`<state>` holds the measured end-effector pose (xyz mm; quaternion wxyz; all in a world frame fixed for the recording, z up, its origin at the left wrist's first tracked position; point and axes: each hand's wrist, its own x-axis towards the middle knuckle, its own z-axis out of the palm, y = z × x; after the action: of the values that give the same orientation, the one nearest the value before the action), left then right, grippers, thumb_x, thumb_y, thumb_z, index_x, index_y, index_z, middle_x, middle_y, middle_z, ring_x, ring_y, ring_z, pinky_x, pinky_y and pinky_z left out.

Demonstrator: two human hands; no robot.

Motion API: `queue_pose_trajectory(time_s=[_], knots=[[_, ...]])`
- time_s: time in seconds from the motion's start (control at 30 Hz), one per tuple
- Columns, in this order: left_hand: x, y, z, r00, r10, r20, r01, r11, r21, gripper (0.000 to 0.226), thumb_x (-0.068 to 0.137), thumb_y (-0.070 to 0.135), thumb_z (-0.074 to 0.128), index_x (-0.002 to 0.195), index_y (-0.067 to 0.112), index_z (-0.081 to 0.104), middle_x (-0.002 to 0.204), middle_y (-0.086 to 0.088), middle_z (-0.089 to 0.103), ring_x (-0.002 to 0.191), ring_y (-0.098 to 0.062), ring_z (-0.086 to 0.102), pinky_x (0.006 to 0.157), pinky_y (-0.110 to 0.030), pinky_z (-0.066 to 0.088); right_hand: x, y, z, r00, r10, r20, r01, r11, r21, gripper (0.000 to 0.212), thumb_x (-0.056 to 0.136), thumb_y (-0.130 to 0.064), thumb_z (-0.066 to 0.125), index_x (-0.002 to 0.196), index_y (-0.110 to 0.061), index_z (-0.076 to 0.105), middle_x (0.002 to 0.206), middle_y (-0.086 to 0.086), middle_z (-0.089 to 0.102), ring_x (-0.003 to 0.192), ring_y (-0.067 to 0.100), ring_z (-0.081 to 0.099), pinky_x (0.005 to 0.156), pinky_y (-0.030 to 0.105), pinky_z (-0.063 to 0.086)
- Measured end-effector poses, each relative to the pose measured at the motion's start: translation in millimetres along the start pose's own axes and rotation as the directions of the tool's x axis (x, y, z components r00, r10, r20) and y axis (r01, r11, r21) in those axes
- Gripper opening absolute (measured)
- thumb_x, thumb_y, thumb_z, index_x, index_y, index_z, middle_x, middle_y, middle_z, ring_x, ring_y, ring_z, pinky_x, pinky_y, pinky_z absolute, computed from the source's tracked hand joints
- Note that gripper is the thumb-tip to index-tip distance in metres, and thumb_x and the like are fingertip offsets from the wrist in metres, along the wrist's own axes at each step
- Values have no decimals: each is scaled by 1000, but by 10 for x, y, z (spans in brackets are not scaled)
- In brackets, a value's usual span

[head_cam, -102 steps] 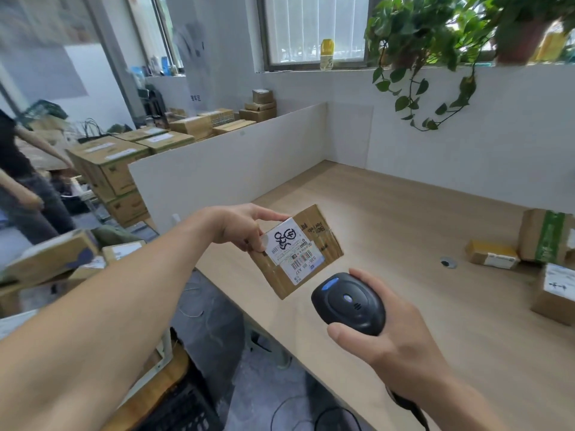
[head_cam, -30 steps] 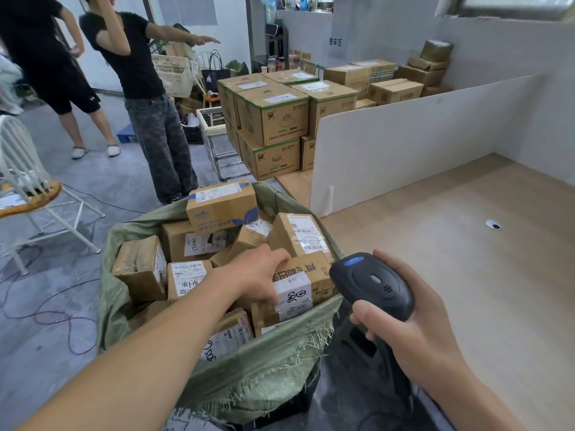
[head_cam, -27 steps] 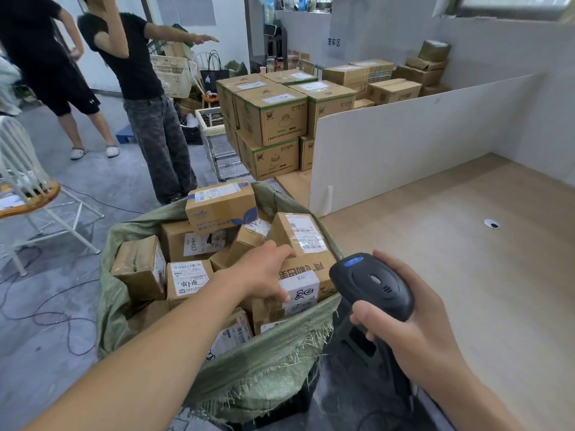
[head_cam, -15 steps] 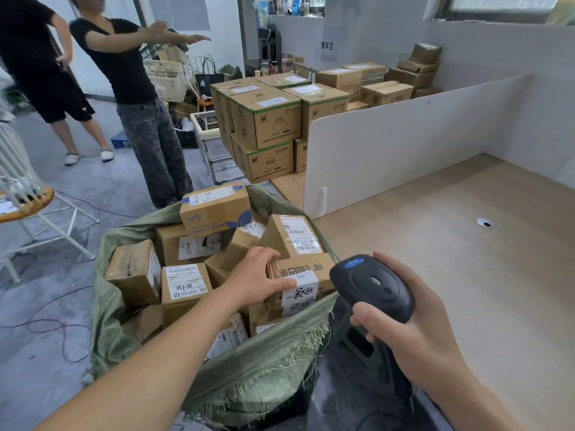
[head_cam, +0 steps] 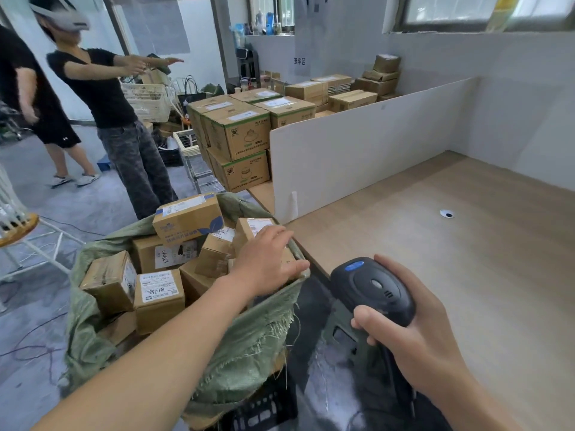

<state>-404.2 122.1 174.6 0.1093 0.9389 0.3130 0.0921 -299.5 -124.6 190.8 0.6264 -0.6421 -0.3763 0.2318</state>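
Observation:
A green woven sack [head_cam: 249, 337] stands left of the wooden table [head_cam: 466, 259], filled with several labelled cardboard parcels. My left hand [head_cam: 264, 259] reaches into its right side and lies over one parcel [head_cam: 252, 227], fingers across the top and thumb along the near edge by the sack's rim. My right hand [head_cam: 413, 343] grips a black barcode scanner [head_cam: 373, 287] with a blue button, held in the air over the table's near corner. The scanner's cable hangs down out of sight.
A white partition board [head_cam: 357, 163] stands along the table's left side. Behind it are stacked brown cartons [head_cam: 236, 135]. Two people [head_cam: 109, 98] stand on the grey floor at left, one with arms stretched out. A white chair [head_cam: 18, 225] is at far left. A black crate [head_cam: 264, 409] sits under the sack.
My left hand carried a scanned parcel from above the table into the sack, then shifted up and right onto a parcel at the sack's right edge. The scanner hand stayed put.

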Motion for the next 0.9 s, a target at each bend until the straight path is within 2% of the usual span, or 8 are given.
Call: queue_pose_trajectory(time_s=[0.13, 0.23, 0.3, 0.43, 0.53, 0.73, 0.83, 0.9], knots=[[-22, 744, 75, 996, 93, -13, -92, 995, 42, 79, 93, 65, 52, 154, 16, 36, 158, -1, 34, 147, -19, 29, 118, -41, 31, -366, -37, -604, 997, -6, -74, 5, 1000, -13, 71, 61, -27, 86, 126, -40, 60, 108, -13, 76, 88, 15, 75, 66, 19, 56], [-39, 1410, 208, 987, 158, 1, -157, 985, 73, 82, 93, 70, 46, 153, 16, 35, 159, 1, 33, 150, -20, 25, 119, -43, 30, -719, -63, -1168, 989, -10, -151, 6, 1000, -27, 77, 53, -44, 84, 125, -40, 60, 98, -2, 78, 85, 14, 74, 66, 19, 54], [-51, 1903, 325, 981, 195, 12, -196, 978, 75, 82, 93, 72, 42, 154, 18, 34, 160, 3, 31, 151, -19, 22, 118, -42, 31, -980, -76, -1578, 978, -2, -210, -6, 999, -40, 81, 50, -47, 83, 128, -39, 60, 98, 1, 77, 85, 14, 74, 66, 19, 54], [-97, 2978, 631, 956, 295, -2, -294, 955, 19, 76, 94, 69, 44, 152, 21, 37, 157, 6, 36, 147, -16, 29, 110, -36, 35, -1550, -143, -2438, 934, 16, -356, -47, 996, -80, 83, 49, -48, 84, 128, -41, 59, 104, -6, 76, 82, 11, 74, 64, 19, 55], [-162, 3770, 851, 919, 393, 17, -392, 919, -36, 72, 95, 65, 49, 151, 20, 41, 156, 5, 38, 146, -14, 31, 110, -34, 34, -1971, -211, -2995, 873, 17, -488, -81, 991, -110, 81, 49, -50, 83, 126, -45, 58, 107, -8, 76, 87, 15, 76, 65, 21, 56], [-208, 5163, 1264, 816, 568, 104, -562, 823, -85, 73, 94, 66, 50, 151, 20, 41, 156, 2, 39, 144, -16, 35, 110, -33, 35, -2731, -291, -3812, 718, 31, -695, -137, 986, -98, 85, 48, -47, 82, 130, -40, 58, 105, -7, 77, 84, 14, 76, 63, 19, 55], [-232, 5769, 1424, 745, 652, 140, -644, 758, -103, 76, 94, 68, 48, 152, 21, 39, 155, 2, 38, 142, -17, 38, 107, -35, 39, -3020, -293, -4102, 633, 55, -772, -175, 982, -73, 86, 49, -42, 85, 131, -38, 58, 104, -2, 77, 86, 18, 76, 60, 21, 55], [-237, 6147, 1531, 685, 712, 154, -703, 702, -115, 75, 95, 67, 48, 152, 19, 39, 154, 1, 40, 141, -18, 38, 108, -36, 39, -3156, -290, -4274, 571, 65, -818, -192, 980, -56, 78, 54, -32, 87, 126, -41, 57, 102, -2, 77, 85, 17, 76, 58, 22, 55]])
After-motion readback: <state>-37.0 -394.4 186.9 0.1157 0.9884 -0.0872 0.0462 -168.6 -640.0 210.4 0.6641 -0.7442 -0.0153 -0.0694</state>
